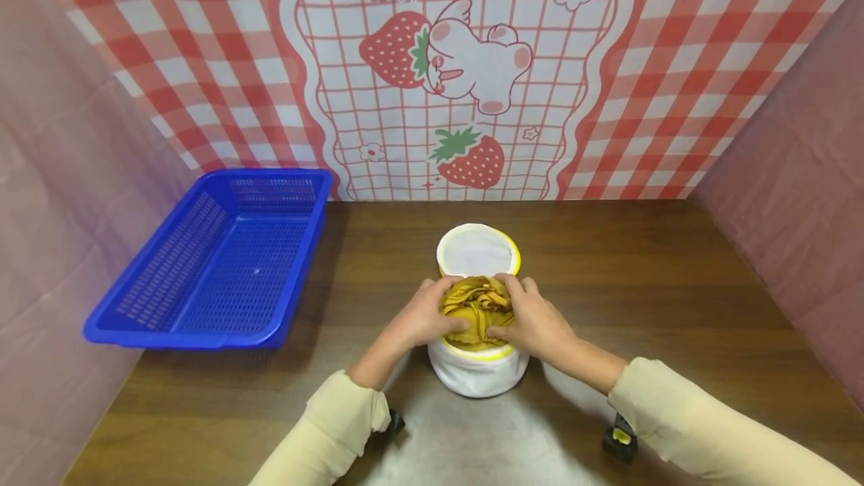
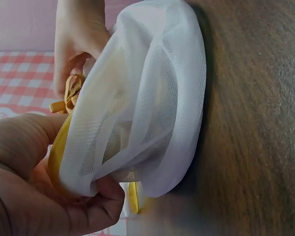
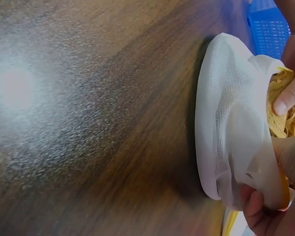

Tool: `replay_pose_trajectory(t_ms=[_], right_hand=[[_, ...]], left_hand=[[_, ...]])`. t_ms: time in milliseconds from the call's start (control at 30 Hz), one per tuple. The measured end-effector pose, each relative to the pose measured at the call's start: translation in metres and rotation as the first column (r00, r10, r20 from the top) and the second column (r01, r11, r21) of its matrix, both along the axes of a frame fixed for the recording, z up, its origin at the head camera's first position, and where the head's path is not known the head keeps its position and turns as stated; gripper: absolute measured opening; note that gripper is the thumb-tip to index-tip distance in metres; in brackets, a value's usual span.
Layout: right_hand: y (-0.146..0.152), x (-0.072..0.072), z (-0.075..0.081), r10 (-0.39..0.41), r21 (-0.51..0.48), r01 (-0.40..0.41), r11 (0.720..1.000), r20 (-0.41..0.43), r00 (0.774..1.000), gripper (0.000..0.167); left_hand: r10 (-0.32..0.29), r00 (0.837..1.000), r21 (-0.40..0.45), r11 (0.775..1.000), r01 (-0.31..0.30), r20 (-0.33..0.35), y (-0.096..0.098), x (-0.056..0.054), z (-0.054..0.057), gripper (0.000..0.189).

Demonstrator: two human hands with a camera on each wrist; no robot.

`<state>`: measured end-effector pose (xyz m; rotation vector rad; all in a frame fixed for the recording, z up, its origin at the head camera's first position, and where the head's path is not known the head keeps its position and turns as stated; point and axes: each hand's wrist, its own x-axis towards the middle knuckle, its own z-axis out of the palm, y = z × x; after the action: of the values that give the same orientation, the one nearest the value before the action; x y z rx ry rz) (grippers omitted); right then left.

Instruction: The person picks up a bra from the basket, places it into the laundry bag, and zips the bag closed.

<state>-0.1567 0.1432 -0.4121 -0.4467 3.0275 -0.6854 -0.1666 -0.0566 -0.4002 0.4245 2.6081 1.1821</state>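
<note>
A round white mesh laundry bag (image 1: 478,379) with a yellow-edged rim stands upright on the table, its lid (image 1: 478,250) folded back behind it. Inside lies a bunched mustard-yellow garment (image 1: 476,312) with thin straps. My left hand (image 1: 425,315) pinches the rim on the left side, thumb inside over the garment and fingers curled outside, as the left wrist view shows. On the opposite side, my right hand (image 1: 538,322) grips the rim the same way, thumb over the cloth. Part of the garment shows faintly through the mesh wall (image 2: 152,93).
A blue plastic basket (image 1: 297,298) with slotted sides sits at the left of the brown wooden table (image 1: 641,268). A red-checked strawberry cloth (image 1: 567,96) hangs along the back, and pink curtains (image 1: 783,126) flank both sides.
</note>
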Motion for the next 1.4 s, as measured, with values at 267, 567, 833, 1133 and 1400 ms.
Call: replay_pose_trajectory(t_ms=[267,567,833,1133,1400], right_hand=[[0.008,0.005,0.003,0.052,-0.069,-0.054,0.996,-0.030,0.998,0.073],[0.012,0.003,0.004,0.125,-0.118,-0.135,0.984,-0.089,0.988,0.042],[0.015,-0.002,0.010,0.060,-0.221,-0.068,0.973,-0.045,0.997,0.016],[0.014,-0.002,0.009,-0.010,-0.169,0.004,0.986,-0.035,0.999,0.022],[0.012,-0.003,0.005,-0.004,-0.170,-0.012,0.985,-0.091,0.996,0.015]], left_hand=[[0.067,0.998,-0.030,0.997,-0.067,-0.009,0.005,0.003,0.000,0.052],[0.089,0.995,-0.012,0.996,-0.089,-0.038,0.008,0.003,-0.003,0.036],[0.109,0.988,0.035,0.994,-0.106,-0.108,0.008,0.005,-0.007,0.033],[0.068,0.995,0.049,0.997,-0.064,-0.076,0.007,0.003,-0.008,0.031],[0.012,0.993,0.108,0.994,0.001,-0.118,0.003,-0.003,-0.004,0.025]])
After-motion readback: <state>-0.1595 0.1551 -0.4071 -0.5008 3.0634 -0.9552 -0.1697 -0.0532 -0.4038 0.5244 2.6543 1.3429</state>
